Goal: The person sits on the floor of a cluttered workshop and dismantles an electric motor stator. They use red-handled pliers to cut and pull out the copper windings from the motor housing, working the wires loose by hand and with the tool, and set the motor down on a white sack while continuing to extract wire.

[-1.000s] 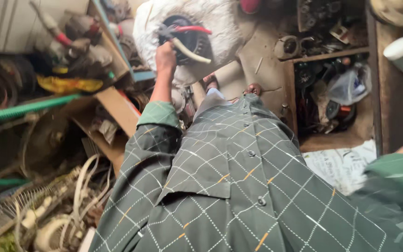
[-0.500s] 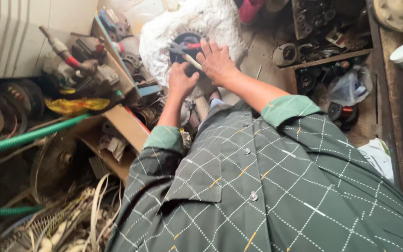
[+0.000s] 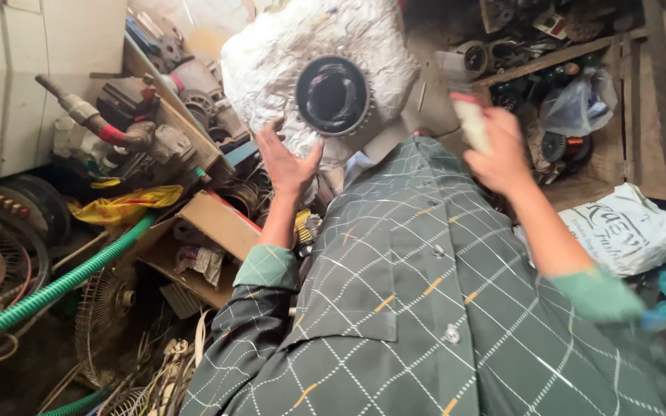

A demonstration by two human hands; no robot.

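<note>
A dark round metal ring [image 3: 332,95] with a toothed rim sits at about twelve o'clock in the view, resting on a crumpled white sack [image 3: 271,54]. The left hand [image 3: 287,160] is just below it at seven o'clock from the ring, its grip spread wide, fingers fanned and fingertips close to the ring's lower edge and the sack, holding nothing. The right hand [image 3: 499,150] is off at two o'clock, well apart from the ring and blurred; its grip is closed around a pale tool handle with a red tip [image 3: 468,115]. Both arms come out of the sleeves of a green checked shirt [image 3: 425,323] that fills the lower middle. At nine o'clock lies a green ribbed hose [image 3: 71,277], with a wire fan guard [image 3: 105,316] just under it. At three o'clock lies a white printed bag [image 3: 626,231].
</note>
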